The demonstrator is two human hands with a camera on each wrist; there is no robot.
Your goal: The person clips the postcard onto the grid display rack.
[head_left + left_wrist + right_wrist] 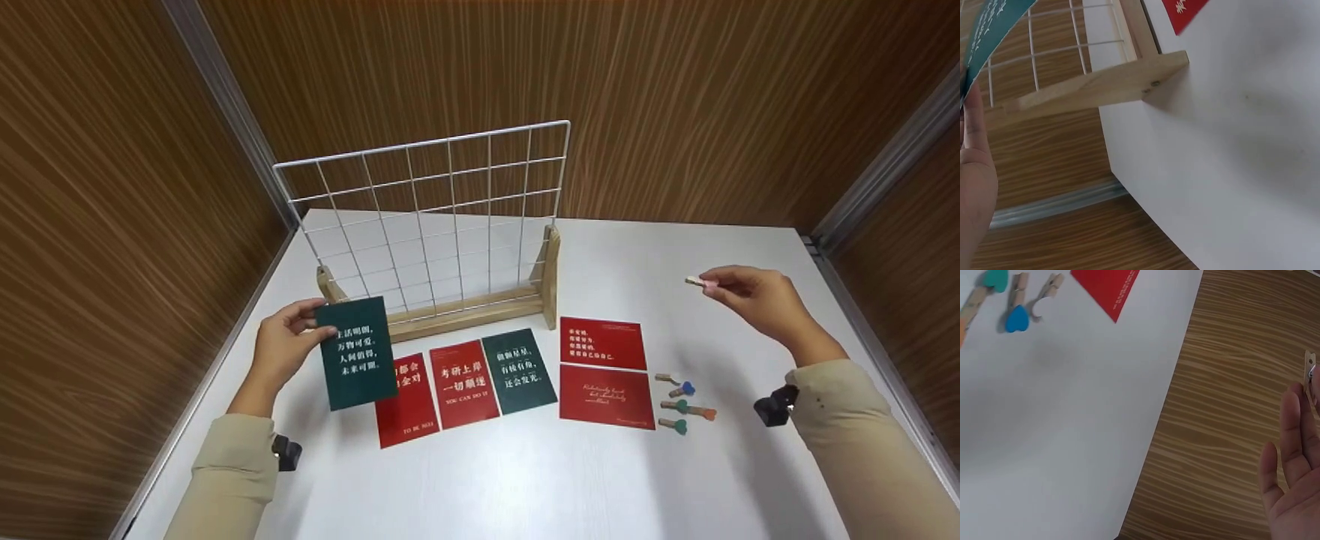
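Observation:
In the head view my left hand (287, 339) pinches a dark green card (358, 375) with white writing by its upper left edge. The card is raised before the left foot of a white wire grid rack (450, 206) on a wooden stand (465, 313), and covers part of a red card (407, 412). Over the table's right side, my right hand (757, 300) pinches a small wooden clothespin (696, 281) with a pinkish end. The right wrist view shows this clothespin (1310, 371) between thumb and fingers, partly cut off by the frame's edge.
Another red card (465, 386) and a green card (519, 371) lie before the rack. Two more red cards (602, 343) lie to their right. Beside these are several heart-ended clothespins (682, 406). Brown wood-grain walls (675, 112) enclose the white table (487, 487).

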